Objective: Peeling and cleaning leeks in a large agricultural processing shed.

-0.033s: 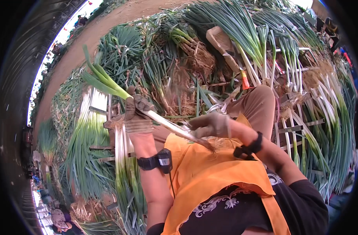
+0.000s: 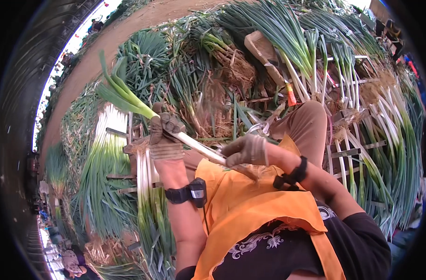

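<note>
A long green onion [image 2: 201,147] slants across my lap, its green leaves up to the left and its root end over my orange apron [image 2: 250,196]. My left hand [image 2: 166,128], in a dirty knit glove, is closed round the stalk just below the leaves. Farther down, my gloved right hand [image 2: 248,150] has its fingers bent round the white part, near the roots. The brownish root tip sticks out past that hand. What the right palm covers is hidden.
Trimmed white onions lie on a rack [image 2: 116,130] at my left, and more on racks [image 2: 348,153] at my right. Untrimmed onions with roots [image 2: 236,65] heap up ahead. An orange-handled tool [image 2: 291,94] stands beyond my right knee, near a worn tray [image 2: 259,46].
My right hand has come down and left onto the stalk, where before it was blurred and just above it. The left hand keeps its hold.
</note>
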### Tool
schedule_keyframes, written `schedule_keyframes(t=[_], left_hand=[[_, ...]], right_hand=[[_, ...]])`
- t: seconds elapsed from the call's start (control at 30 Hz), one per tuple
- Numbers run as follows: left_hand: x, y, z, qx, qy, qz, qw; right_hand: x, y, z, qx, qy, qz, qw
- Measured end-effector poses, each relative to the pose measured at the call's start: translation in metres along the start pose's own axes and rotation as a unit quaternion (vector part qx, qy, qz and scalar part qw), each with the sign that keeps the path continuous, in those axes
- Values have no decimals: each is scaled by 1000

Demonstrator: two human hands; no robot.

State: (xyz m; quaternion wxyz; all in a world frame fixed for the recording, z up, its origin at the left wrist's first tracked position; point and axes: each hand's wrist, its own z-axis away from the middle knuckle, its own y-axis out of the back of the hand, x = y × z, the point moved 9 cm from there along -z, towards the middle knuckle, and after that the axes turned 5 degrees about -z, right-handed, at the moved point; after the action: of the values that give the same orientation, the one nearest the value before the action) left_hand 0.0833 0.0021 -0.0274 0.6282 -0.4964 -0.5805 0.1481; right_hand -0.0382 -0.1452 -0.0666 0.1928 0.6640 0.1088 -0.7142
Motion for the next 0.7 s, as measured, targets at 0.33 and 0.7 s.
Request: schedule_keyframes(t=[0.33, 0.7], left_hand=[[42, 1, 0, 70, -37, -110, 991], [-44, -44, 6, 118, -20, -149, 982]], right_hand=[[137, 83, 28, -3, -244, 503, 829], [24, -19, -1, -68, -42, -253, 964]])
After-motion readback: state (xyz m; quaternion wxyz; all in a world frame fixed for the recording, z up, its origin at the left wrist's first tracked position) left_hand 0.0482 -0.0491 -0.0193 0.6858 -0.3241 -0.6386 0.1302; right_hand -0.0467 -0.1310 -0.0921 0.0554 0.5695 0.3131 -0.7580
